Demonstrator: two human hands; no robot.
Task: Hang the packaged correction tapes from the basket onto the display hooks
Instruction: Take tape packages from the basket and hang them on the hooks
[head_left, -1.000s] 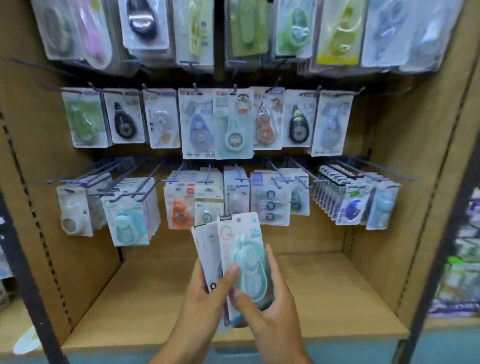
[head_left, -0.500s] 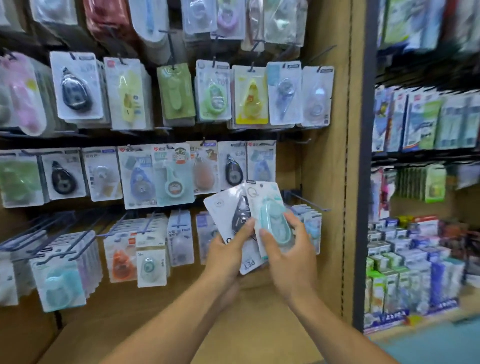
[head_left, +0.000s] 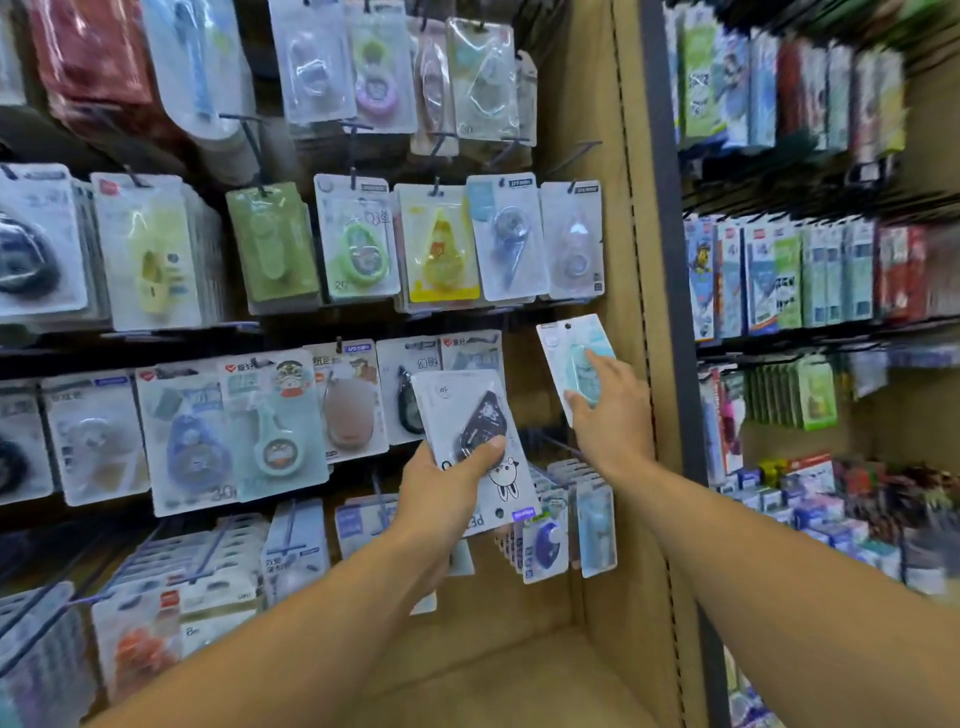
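the right hand (head_left: 608, 402) pinches a mint pack (head_left: 574, 358) low down, its hole up top, maybe near a hook. the left hand (head_left: 449, 486) grips a white pack (head_left: 470, 431). light, stiff card, slippery plastic.

Two hands: the left hand (head_left: 451, 486) holds one black tape pack (head_left: 470, 441); the right hand (head_left: 612, 410), at two o'clock from it, holds one mint pack (head_left: 569, 345).

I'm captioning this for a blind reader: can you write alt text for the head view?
A right hand lifts a mint correction tape pack toward the display hooks, while the left hand holds a white pack with a black tape. Packaged tapes fill the pegboard.
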